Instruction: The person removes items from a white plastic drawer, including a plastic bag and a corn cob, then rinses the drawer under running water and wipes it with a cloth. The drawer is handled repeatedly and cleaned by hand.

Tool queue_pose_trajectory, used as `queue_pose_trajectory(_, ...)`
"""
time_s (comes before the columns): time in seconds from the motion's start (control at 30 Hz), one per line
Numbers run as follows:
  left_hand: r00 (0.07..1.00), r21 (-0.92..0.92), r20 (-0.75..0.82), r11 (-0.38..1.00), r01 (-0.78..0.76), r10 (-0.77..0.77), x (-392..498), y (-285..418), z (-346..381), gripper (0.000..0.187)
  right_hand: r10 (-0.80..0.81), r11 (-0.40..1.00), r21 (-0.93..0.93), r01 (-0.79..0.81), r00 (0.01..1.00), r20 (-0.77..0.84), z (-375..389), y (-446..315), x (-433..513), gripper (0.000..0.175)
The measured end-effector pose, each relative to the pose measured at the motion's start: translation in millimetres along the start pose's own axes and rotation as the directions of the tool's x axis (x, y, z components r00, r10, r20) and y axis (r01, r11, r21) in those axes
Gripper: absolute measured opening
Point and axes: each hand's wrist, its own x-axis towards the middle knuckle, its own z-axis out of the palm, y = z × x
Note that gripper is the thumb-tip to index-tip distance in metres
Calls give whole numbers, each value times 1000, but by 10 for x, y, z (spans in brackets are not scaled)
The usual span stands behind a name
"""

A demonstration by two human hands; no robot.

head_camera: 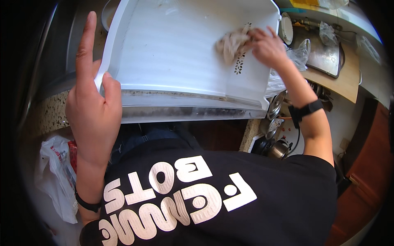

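A large white plastic drawer (172,55) with a clear front panel (184,112) rests before me on a speckled counter. My left hand (95,101) pinches its left rim between thumb and fingers, the index finger stretched up and away. Inside the drawer, my right hand (267,46) holds a crumpled beige cloth (231,46) at the right wall. Cloth and fingers are blurred. The cloth partly covers a strip of flower-shaped cut-outs (239,64) there.
A white plastic bag (57,172) hangs at the left, below the speckled counter edge (52,113). At the right are a metal tray (326,58) on a wooden board (347,83), a white plate (287,29), clear plastic bags (298,57) and a metal pot (278,149).
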Motion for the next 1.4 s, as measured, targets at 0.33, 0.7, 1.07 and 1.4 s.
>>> queue_pose_trajectory(0.33,978,-129,60,971,204,-197,-63,-30,-5,70,-81,959,279,53,992,92,73,-758,-738,38)
queue_pose_trajectory(0.7,993,-77,40,991,112,-109,-65,-59,-19,70,63,993,-98,-63,998,-7,59,8,-61,39)
queue_pose_trajectory(1.07,987,-120,44,980,158,-154,-91,-96,20,70,-290,954,184,239,892,348,-235,-493,-580,36)
queue_pose_trajectory(1.4,995,-112,-87,993,39,-49,-92,-56,70,69,-270,931,299,208,946,181,-154,-501,-762,26)
